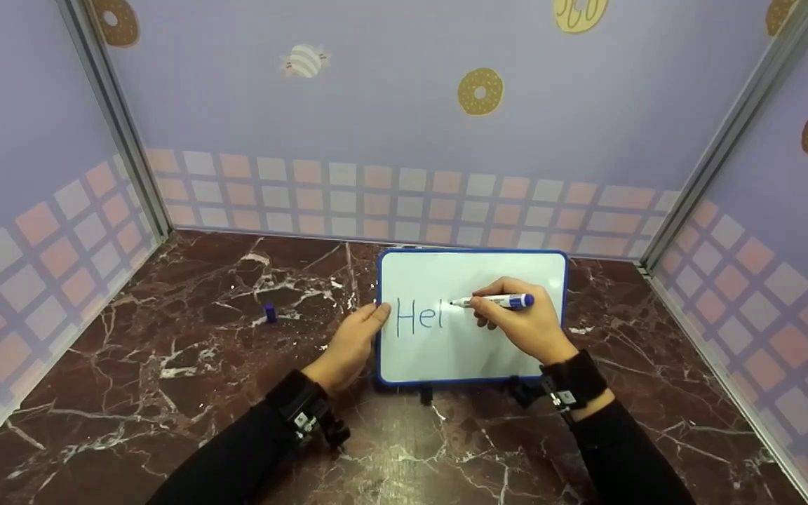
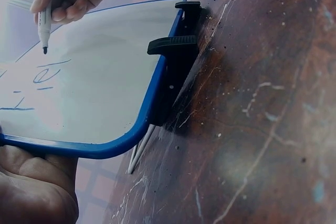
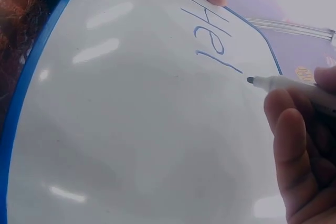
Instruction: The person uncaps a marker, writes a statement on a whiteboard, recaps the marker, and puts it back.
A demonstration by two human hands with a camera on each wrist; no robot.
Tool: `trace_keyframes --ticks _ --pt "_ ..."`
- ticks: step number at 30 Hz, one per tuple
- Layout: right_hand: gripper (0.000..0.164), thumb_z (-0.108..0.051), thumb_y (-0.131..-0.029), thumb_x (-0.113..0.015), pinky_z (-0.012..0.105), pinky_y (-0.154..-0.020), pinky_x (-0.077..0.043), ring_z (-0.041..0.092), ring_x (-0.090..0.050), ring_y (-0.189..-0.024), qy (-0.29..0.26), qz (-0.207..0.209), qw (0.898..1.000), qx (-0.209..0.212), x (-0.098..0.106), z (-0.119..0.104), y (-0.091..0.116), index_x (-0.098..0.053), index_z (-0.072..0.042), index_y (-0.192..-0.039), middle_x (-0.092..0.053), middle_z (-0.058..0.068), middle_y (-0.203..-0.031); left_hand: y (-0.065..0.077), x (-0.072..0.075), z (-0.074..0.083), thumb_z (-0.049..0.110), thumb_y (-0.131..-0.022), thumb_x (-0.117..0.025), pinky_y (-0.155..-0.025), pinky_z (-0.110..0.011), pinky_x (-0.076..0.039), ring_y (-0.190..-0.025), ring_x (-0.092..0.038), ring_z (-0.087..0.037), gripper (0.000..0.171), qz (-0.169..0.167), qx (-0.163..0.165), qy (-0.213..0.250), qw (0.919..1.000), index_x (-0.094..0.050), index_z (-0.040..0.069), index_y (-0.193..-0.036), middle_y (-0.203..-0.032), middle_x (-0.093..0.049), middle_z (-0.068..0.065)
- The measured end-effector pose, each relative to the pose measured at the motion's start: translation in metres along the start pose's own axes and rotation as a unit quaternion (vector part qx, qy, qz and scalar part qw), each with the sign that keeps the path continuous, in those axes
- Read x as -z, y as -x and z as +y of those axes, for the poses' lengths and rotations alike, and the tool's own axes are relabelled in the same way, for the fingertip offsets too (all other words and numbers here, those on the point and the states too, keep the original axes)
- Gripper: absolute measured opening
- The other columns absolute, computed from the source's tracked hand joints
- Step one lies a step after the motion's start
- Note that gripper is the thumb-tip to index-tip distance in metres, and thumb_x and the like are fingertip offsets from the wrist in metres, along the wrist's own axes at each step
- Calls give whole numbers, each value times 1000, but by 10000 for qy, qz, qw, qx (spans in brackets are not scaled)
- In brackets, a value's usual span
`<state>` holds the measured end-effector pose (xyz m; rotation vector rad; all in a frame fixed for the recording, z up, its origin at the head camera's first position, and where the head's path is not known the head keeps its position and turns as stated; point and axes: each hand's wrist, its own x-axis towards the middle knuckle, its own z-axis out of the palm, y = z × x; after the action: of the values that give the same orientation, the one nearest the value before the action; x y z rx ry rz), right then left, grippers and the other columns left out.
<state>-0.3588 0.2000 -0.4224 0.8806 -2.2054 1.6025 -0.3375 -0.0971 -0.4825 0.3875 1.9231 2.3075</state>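
A whiteboard (image 1: 474, 354) with a blue frame leans back on a stand, with "Hel" written on it in blue. My left hand (image 1: 350, 344) grips its left edge, thumb on the front and fingers behind; the left wrist view shows the palm (image 2: 37, 187) under the frame. My right hand (image 1: 527, 319) pinches a white marker (image 1: 499, 301) with a blue end. Its dark tip points at the board just right of the "l"; in the right wrist view the tip (image 3: 250, 80) appears close to the surface, and contact cannot be told.
A blue marker cap (image 1: 270, 313) stands on the dark red marbled table (image 1: 186, 414), left of the board. Black stand clips (image 2: 176, 45) hold the board's lower edge. Patterned wall panels (image 1: 376, 126) enclose the back and sides.
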Motion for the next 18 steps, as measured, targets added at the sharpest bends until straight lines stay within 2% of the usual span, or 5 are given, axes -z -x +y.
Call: trace_keyframes --ticks 8,18 --pt "4 -4 -102 -83 28 -60 -62 22 -75 -68 69 47 9999 77 -1 0 0 -82 -1 -104 -80 9 -83 -1 0 1 31 -122 -45 -87 -40 -67 -99 -79 -27 44 -13 12 76 10000 -58 -9 -135 -113 -79 -19" --pt "7 -5 -101 -83 28 -61 -63 21 -76 -69 29 37 9999 155 -2 1 0 -82 0 -106 -81 9 -84 -2 0 -2 32 -122 -44 -87 -39 -67 -98 -79 -26 46 109 17 -109 9999 -59 -10 -135 -112 -79 -19"
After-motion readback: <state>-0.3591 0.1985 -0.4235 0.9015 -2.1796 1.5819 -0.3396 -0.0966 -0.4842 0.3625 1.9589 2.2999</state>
